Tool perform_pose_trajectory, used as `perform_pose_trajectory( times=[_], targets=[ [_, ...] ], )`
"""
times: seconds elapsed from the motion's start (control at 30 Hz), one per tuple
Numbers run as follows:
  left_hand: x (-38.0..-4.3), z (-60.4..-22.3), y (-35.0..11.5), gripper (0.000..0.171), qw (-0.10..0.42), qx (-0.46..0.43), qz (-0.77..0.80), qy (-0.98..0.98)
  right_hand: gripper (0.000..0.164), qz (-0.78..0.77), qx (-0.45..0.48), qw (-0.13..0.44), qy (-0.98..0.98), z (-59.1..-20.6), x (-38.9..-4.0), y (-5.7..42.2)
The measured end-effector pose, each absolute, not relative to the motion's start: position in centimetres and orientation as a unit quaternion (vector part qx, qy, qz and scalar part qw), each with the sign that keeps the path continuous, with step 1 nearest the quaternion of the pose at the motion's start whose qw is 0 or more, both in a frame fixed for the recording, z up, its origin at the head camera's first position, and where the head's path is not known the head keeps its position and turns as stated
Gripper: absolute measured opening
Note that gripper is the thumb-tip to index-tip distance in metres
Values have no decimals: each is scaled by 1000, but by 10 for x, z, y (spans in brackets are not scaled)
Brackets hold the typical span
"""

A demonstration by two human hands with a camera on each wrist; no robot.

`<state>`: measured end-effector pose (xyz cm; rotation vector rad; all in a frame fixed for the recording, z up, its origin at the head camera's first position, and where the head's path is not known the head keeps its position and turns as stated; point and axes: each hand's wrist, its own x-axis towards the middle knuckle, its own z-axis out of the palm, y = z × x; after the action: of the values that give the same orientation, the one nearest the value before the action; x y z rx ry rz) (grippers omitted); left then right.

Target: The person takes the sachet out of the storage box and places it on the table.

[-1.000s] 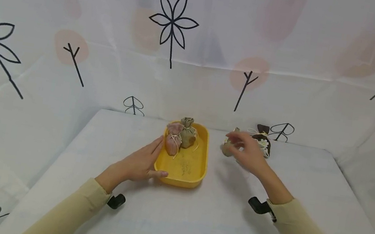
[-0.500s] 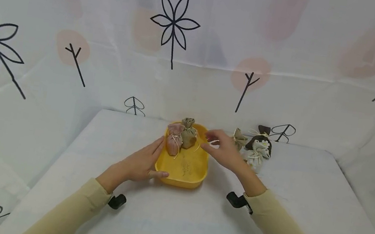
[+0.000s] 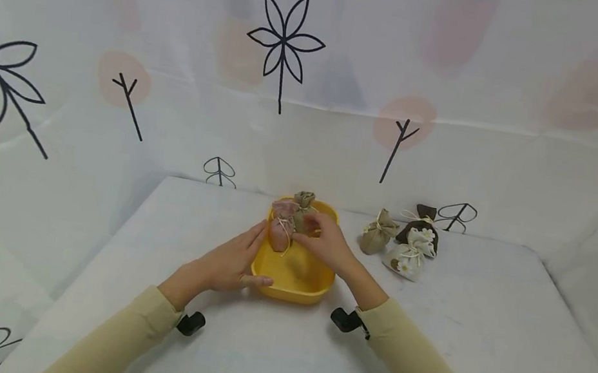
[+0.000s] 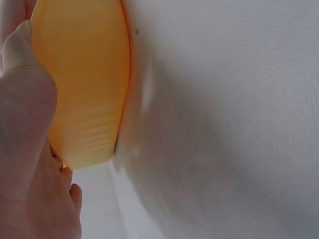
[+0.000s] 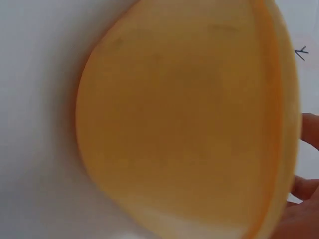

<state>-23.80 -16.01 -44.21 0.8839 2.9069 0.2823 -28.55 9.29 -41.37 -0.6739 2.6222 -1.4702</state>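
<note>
A yellow tray (image 3: 294, 280) stands in the middle of the table in the head view. My left hand (image 3: 225, 260) rests along its left wall, fingers straight and thumb at the front rim. Inside the tray a pink drawstring pouch (image 3: 279, 235) leans beside a green drawstring pouch (image 3: 304, 200). My right hand (image 3: 328, 243) reaches over the right rim, its thumb and fingers curled round the green pouch and hiding much of it. The wrist views show the tray's outer walls, with the left hand (image 4: 37, 149) against it; neither shows the pouches.
Right of the tray stand a tan pouch (image 3: 378, 233), a dark brown pouch (image 3: 424, 222) and a white flowered pouch (image 3: 406, 259). A patterned white cloth (image 3: 318, 137) hangs behind the white table (image 3: 272, 358).
My right hand has moved left, from beside the tan pouch across the right rim to the green pouch in the tray. The left hand has stayed on the tray.
</note>
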Motion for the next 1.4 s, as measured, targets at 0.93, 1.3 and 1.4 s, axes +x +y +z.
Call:
perform_pose_trajectory(
  times=[0.93,1.3,1.4],
  targets=[
    [-236,-438,-158,115,42,290,100,951,21,-479,-154,-29,863,-440,-302,46],
    [-236,-438,-158,116,52,287,104,951,19,-480,-156,-27,863,-440,-298,47],
    [-236,-437,-158,116,53,289,105,950,17,-482,-160,-26,861,-436,-297,49]
  ],
)
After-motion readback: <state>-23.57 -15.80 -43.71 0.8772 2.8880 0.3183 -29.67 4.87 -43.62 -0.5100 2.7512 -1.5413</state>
